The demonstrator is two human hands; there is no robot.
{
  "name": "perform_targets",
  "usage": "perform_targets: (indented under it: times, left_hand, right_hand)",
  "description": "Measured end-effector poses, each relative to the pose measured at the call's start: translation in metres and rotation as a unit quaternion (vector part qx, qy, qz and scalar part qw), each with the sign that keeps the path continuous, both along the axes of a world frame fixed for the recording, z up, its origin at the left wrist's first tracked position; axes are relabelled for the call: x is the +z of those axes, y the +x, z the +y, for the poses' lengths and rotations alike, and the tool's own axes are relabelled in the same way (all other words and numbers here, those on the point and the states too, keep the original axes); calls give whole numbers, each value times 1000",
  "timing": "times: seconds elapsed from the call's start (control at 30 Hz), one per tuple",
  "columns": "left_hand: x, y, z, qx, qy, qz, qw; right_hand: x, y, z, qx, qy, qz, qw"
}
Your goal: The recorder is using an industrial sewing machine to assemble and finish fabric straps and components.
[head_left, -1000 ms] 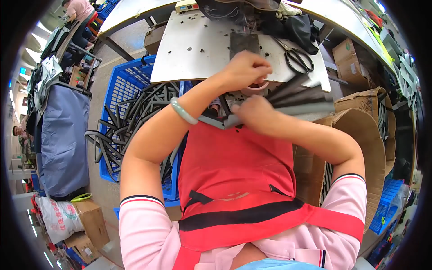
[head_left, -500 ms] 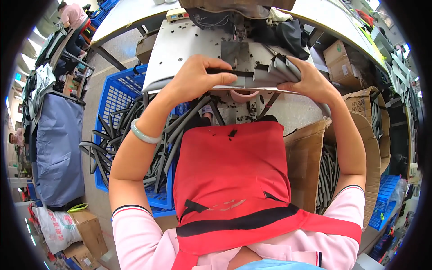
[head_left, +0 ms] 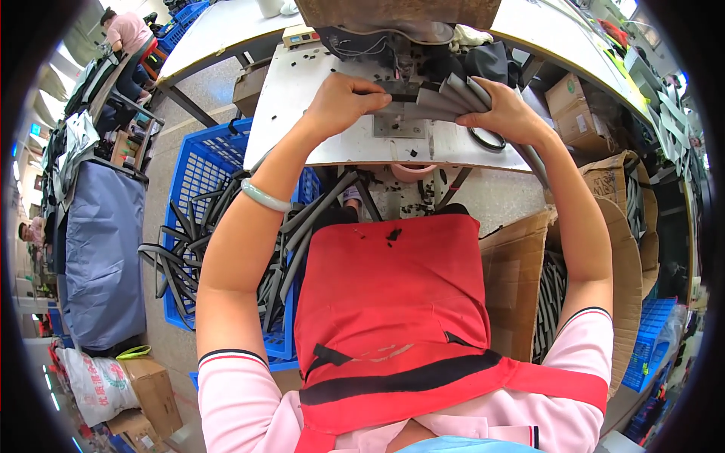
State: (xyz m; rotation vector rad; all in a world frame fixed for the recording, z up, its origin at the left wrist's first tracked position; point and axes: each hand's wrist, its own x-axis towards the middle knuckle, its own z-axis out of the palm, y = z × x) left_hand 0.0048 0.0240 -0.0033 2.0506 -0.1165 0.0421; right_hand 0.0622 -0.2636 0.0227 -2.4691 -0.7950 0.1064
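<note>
At the left edge of the frame, a blue-grey cloth (head_left: 104, 257) hangs down, with a white sack (head_left: 98, 389) below it. In the upper left, another person (head_left: 130, 34) in a pink top sits with their back turned a bit. Next comes a blue basket (head_left: 202, 160) full of loose strips (head_left: 291, 238), grey and black, and some poke out over its side. Your left arm goes past it, with a pale green bracelet (head_left: 264, 198) on it. Your left hand (head_left: 340, 104) is up over the white tabletop (head_left: 300, 90), its thumb and fingers pinched on the dark end of the grey strips (head_left: 447, 102). These strips are at the top middle of the frame, spread like a fan above a metal plate (head_left: 399, 128). Under the tabletop's front edge is a pink bowl (head_left: 411, 174), and your red apron (head_left: 393, 279) fills the middle below. Your right hand (head_left: 510, 117) is wrapped around the other side of the fan, thumb underneath. A black scissor handle (head_left: 485, 140) lies just below that hand. Farther right, a cardboard box (head_left: 510, 275) holds more strips (head_left: 550, 302).
</note>
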Motion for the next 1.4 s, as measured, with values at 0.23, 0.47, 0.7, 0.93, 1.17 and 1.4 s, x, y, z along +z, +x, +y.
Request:
perform_targets:
  times: [0.23,0.47,0.7,0.93,1.17,1.4]
  left_hand:
    - [4,8,0,9,-37,-11,999]
    - [1,21,2,22,-47,-18,998]
    - [7,13,-2,31,-18,-8,999]
    - [4,10,3,27,-26,-24,999]
    - [-56,6,61,112,163,-23,980]
    - [-102,-37,56,188,267,-183,927]
  right_hand:
    - [-1,13,1,2,30,0,1000]
    - [7,26,8,22,16,50,998]
    - [5,20,2,34,63,36,997]
    - [1,19,-2,31,65,23,997]
    - [5,-28,-64,-75,51,-88,992]
    - [-51,-143,-247,-375,14,-219,900]
